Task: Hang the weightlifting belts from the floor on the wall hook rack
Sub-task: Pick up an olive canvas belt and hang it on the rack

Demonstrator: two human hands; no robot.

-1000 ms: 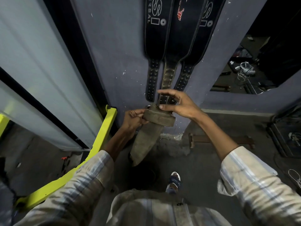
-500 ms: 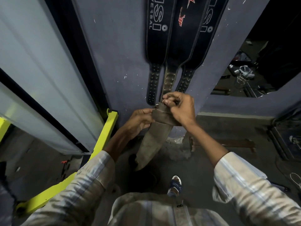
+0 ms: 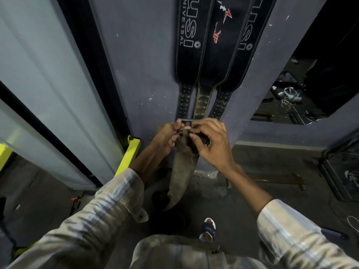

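A worn brown leather belt hangs down from both my hands in front of the grey wall. My left hand pinches its metal buckle end from the left. My right hand grips the strap's top from the right, fingers curled round it. Three black weightlifting belts hang on the wall just above my hands, their studded ends reaching down to my fingers. The hook rack itself is out of view above.
A yellow metal frame stands at the left by the wall. Pale panels with black strips fill the left side. A wall opening at right shows cables and clutter. My sandalled foot is on the concrete floor.
Both hands have lifted the brown belt's top end closer to the hanging belts. My right hand went from lying over the folded strap to gripping it at the buckle.
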